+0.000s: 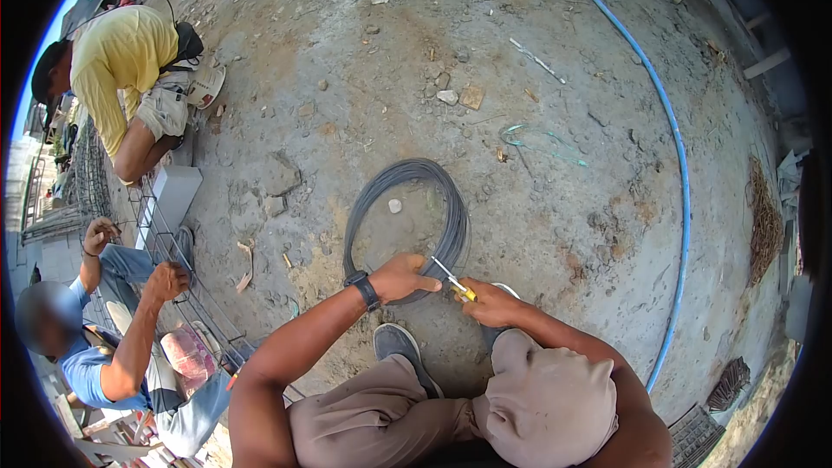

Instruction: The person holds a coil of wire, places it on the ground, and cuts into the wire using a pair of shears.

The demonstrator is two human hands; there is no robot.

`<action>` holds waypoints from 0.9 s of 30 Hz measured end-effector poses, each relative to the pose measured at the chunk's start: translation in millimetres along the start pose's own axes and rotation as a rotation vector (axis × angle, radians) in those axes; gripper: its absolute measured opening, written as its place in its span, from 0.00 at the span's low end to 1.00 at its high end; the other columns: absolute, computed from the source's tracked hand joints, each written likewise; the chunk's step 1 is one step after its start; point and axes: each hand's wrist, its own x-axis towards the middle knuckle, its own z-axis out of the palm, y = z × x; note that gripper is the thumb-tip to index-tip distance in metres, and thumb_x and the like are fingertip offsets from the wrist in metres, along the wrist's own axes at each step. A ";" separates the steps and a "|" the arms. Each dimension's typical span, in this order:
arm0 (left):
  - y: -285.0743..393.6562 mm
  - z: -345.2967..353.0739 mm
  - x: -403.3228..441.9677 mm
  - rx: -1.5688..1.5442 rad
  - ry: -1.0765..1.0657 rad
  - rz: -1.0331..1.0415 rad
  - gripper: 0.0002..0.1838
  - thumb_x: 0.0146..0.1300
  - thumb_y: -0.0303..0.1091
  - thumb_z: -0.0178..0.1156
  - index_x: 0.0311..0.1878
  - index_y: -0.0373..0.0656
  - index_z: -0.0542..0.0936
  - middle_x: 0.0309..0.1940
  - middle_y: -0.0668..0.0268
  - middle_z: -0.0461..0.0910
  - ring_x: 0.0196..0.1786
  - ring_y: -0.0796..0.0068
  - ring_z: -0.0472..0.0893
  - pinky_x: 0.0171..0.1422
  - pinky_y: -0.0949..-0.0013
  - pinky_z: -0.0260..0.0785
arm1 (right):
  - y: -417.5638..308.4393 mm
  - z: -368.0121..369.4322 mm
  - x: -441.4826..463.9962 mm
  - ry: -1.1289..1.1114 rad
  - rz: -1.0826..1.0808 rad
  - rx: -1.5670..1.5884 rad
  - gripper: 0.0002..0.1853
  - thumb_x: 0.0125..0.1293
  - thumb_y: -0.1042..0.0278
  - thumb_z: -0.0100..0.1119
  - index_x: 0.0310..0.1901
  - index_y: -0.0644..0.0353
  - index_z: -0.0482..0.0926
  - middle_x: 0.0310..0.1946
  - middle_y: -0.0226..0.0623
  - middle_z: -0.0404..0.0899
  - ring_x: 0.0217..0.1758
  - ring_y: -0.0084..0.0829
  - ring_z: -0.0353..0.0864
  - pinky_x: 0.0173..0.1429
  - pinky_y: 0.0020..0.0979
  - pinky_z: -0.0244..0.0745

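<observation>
A coil of thin dark wire (360, 208) lies on the ground in front of my feet. My left hand (404, 276), below a black wristwatch (362, 291), is closed on the near side of the coil, its thumb toward the right. Close beside it, my right hand (487, 303) grips a yellow-handled tool (465, 293). The tool's slim metal part points up and left, close to the wire and the left thumb. Its exact kind is too small to make out. Part of the coil is hidden behind my left hand.
At left, a person in blue (121, 373) holds a long rebar frame (204, 321). Farther up, a person in yellow (130, 52) bends near a white bucket (206, 87) and a pale block (178, 195). A blue hose (676, 139) runs down the right side. Stones (447, 97) dot the ground.
</observation>
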 end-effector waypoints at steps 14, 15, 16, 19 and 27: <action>35.7 8.7 -17.7 0.168 0.189 0.105 0.22 0.55 0.41 0.83 0.48 0.38 0.88 0.33 0.73 0.84 0.36 0.82 0.76 0.41 0.71 0.71 | -14.1 -17.6 -8.0 0.034 0.053 -0.035 0.20 0.65 0.62 0.55 0.54 0.64 0.70 0.46 0.61 0.80 0.52 0.60 0.81 0.55 0.53 0.74; 31.8 8.1 -16.6 0.206 0.214 0.112 0.22 0.55 0.42 0.83 0.47 0.38 0.88 0.33 0.72 0.84 0.35 0.82 0.76 0.41 0.71 0.71 | -17.8 -19.1 -9.0 0.026 0.058 -0.037 0.19 0.64 0.63 0.56 0.53 0.65 0.70 0.46 0.61 0.80 0.52 0.60 0.81 0.55 0.53 0.74; 27.6 7.1 -15.4 0.244 0.239 0.118 0.23 0.55 0.43 0.83 0.47 0.38 0.88 0.33 0.72 0.84 0.35 0.82 0.76 0.41 0.71 0.71 | -15.9 -18.5 -7.9 0.032 0.044 -0.050 0.19 0.64 0.63 0.56 0.52 0.65 0.69 0.45 0.61 0.80 0.51 0.60 0.81 0.55 0.53 0.74; 18.1 3.5 -14.2 0.307 0.272 0.128 0.22 0.55 0.43 0.83 0.45 0.38 0.87 0.33 0.72 0.84 0.35 0.82 0.76 0.41 0.71 0.71 | -10.6 -16.7 -5.6 0.048 0.009 -0.091 0.18 0.63 0.64 0.57 0.51 0.65 0.69 0.44 0.60 0.80 0.50 0.60 0.81 0.54 0.53 0.73; 25.6 0.0 -24.0 0.278 0.285 0.160 0.19 0.59 0.39 0.81 0.45 0.37 0.87 0.34 0.72 0.85 0.36 0.83 0.77 0.41 0.72 0.72 | -15.6 -7.4 -6.1 0.149 0.034 -0.090 0.16 0.63 0.66 0.57 0.50 0.63 0.69 0.40 0.60 0.80 0.46 0.62 0.81 0.51 0.54 0.73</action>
